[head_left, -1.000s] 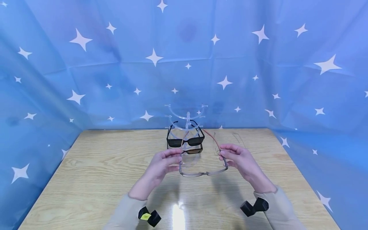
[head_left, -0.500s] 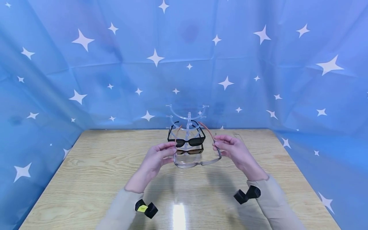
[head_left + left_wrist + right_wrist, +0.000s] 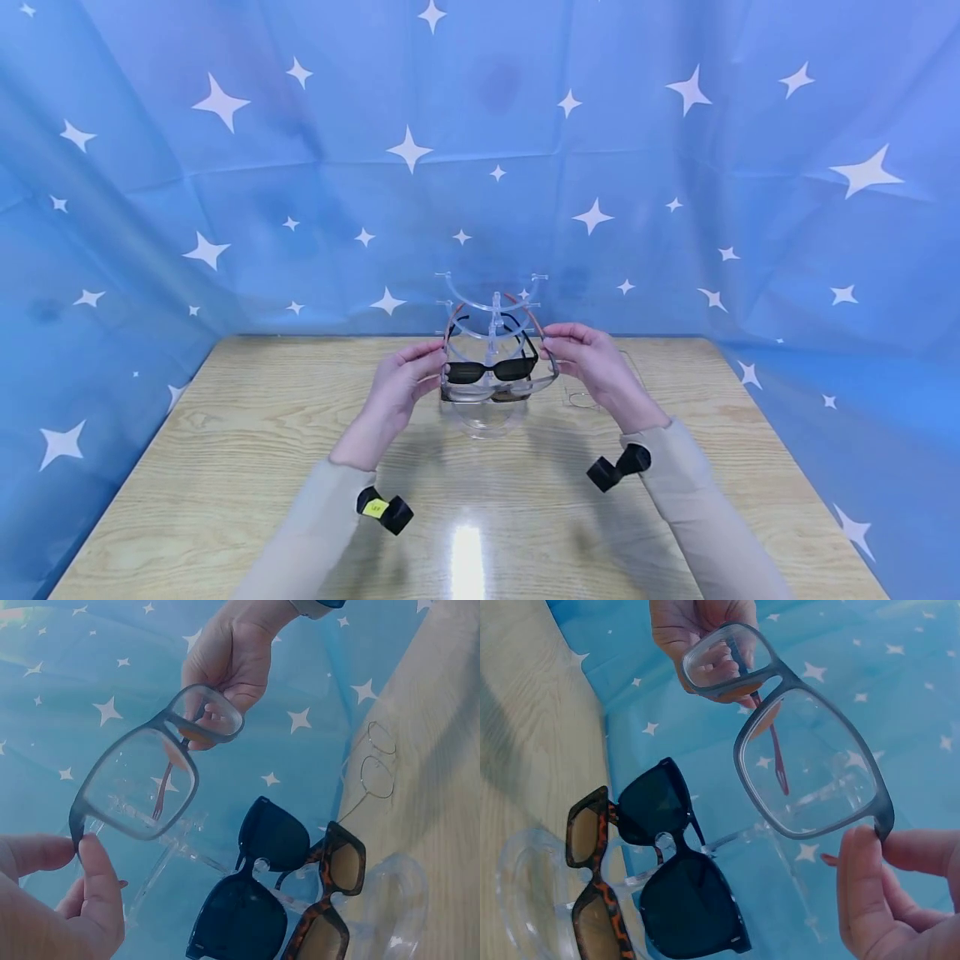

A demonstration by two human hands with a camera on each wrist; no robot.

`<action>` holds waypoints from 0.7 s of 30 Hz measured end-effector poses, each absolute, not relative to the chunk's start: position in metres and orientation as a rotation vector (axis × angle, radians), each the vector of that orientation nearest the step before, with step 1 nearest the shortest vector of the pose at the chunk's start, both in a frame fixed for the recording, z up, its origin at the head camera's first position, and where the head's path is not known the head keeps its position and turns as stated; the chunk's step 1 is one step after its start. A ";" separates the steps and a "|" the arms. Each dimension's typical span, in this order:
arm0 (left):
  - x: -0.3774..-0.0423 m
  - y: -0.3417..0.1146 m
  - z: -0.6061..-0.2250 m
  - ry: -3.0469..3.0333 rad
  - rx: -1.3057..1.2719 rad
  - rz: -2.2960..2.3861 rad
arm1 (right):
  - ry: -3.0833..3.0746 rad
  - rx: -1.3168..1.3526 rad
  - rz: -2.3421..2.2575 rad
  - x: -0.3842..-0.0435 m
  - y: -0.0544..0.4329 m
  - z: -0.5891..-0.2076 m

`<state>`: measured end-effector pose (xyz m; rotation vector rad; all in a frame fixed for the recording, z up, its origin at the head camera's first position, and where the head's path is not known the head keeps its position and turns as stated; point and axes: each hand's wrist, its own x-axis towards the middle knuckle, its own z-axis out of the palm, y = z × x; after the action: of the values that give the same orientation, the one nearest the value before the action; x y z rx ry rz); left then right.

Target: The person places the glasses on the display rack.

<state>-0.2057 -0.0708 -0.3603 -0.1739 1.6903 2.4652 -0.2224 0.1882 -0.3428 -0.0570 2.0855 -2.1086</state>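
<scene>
Grey glasses (image 3: 161,724), arms spread, hover before the clear stand (image 3: 496,310). Left of the stand, I see the left hand (image 3: 397,379) pinching one arm; on the stand sit black sunglasses (image 3: 690,900) above tortoiseshell sunglasses (image 3: 600,922); right of it, the right hand (image 3: 592,354) pinches the other arm, near wire glasses (image 3: 377,778).

Specs (image 3: 493,391) btwn L grip (image 3: 401,385), R grip (image 3: 591,360)

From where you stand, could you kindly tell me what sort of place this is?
Probably a small staged filming set: a blue star-print curtain hangs behind a wooden table, which bears a clear stand holding black sunglasses.
</scene>
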 end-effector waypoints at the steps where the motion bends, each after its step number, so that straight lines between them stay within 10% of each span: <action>1: -0.208 -0.071 -0.359 1.686 -0.178 2.481 | 2.085 -0.048 -2.115 -0.225 0.187 -0.341; 21: -0.241 -0.061 -0.355 1.542 -0.333 2.692 | 2.078 0.182 -2.170 -0.273 0.177 -0.336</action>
<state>-0.2412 -0.0611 -0.3553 -0.3334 1.5416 2.6918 -0.2734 0.1773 -0.3361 0.1817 2.0779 -2.1698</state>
